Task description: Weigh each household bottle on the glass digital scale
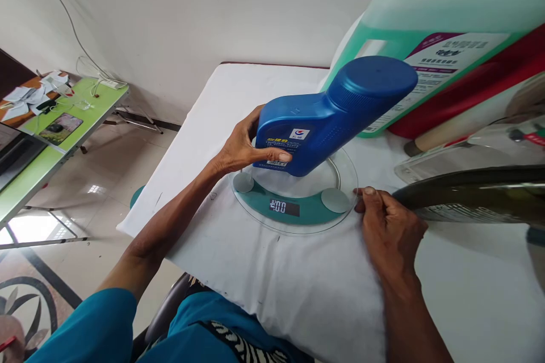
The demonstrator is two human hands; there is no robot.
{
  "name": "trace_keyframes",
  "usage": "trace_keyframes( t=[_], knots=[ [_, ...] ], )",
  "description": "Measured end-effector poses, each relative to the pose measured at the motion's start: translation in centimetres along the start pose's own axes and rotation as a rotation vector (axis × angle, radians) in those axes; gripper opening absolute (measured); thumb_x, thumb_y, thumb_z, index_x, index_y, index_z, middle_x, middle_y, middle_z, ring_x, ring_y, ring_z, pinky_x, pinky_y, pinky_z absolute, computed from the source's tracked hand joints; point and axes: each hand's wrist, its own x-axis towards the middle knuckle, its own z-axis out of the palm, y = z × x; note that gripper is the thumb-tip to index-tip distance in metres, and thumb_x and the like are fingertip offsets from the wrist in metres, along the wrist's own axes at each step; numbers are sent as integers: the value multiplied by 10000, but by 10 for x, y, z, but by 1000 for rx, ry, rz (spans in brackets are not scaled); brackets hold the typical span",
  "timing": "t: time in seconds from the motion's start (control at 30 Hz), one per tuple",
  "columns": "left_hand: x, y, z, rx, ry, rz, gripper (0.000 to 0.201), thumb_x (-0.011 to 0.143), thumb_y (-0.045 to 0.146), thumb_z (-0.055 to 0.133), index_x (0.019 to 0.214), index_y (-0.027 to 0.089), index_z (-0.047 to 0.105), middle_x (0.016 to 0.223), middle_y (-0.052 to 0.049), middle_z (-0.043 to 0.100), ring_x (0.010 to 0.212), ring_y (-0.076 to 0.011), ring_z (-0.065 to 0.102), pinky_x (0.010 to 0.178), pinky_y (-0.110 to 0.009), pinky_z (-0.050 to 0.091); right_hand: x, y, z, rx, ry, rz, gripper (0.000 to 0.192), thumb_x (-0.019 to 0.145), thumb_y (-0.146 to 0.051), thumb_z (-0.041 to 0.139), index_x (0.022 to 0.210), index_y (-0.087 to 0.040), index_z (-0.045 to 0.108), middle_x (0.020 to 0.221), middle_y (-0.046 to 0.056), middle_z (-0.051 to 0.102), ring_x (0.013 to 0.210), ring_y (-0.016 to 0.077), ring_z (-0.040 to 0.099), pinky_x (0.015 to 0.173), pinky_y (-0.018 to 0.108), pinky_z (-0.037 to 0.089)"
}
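Note:
My left hand (242, 144) grips a blue plastic bottle (306, 130) with a broad ribbed cap and a small printed label. The thumb lies across the front, near the barcode. The bottle is over a round glass digital scale (251, 195); I cannot tell whether its base touches the glass. A display on the scale's green band reads 0.0. My right hand (389, 227) has its fingers curled, with thumb and index finger pinched at the scale's right rim.
A white cloth covers the table (238, 255). Along the right stand a large jug of green liquid (400, 17), a red container (443, 91) and a dark glass bottle (468, 195) close to my right hand. Off to the left is a green desk (96, 96) with a laptop (19, 150).

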Motion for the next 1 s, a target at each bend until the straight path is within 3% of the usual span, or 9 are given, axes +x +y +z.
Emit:
trace_keyframes(
  t=[0.2, 0.33, 0.5, 0.6, 0.77, 1.0],
  knots=[
    [5, 2, 2, -54, 26, -120, 810, 669, 558, 969, 1340, 201, 688, 1257, -113, 765, 1169, -326, 735, 1003, -508, 620, 1, 1, 0, -4, 0, 15, 500, 916, -605, 389, 748, -223, 665, 745, 82, 738, 743, 235, 679, 815, 354, 467],
    [4, 9, 10, -84, 128, -169, 752, 622, 539, 993, 1234, 189, 734, 1140, -88, 801, 1059, -290, 765, 908, -439, 646, 2, 2, -3, -28, -28, 12, 521, 903, -626, 376, 772, -230, 688, 743, 95, 735, 753, 276, 691, 803, 391, 476],
    [5, 17, 8, -160, 185, -165, 703, 625, 487, 1003, 1215, 196, 753, 1110, -96, 818, 1001, -275, 782, 861, -423, 662, 6, 6, -6, -42, -83, 15, 541, 905, -663, 377, 825, -248, 714, 738, 100, 738, 749, 311, 698, 774, 427, 492],
    [11, 21, -10, -127, 248, -118, 660, 638, 473, 997, 1196, 208, 765, 1115, -85, 823, 985, -276, 788, 842, -419, 668, 9, 9, -5, -36, -84, 22, 568, 904, -691, 371, 870, -254, 732, 756, 92, 749, 766, 319, 709, 774, 434, 499],
    [39, 19, -59, 10, 460, -43, 599, 618, 473, 1003, 1087, 192, 757, 1015, -54, 823, 934, -265, 784, 816, -386, 654, 10, 10, -5, -17, -88, 47, 588, 890, -689, 380, 914, -239, 758, 757, 89, 753, 790, 336, 716, 789, 447, 504],
    [103, -25, -111, 123, 687, 77, 548, 629, 505, 975, 1000, 191, 723, 981, -65, 793, 920, -251, 758, 829, -402, 628, 9, 25, 2, 10, -56, 106, 610, 906, -726, 404, 953, -260, 795, 768, 69, 756, 808, 340, 707, 821, 456, 512]
  ],
)
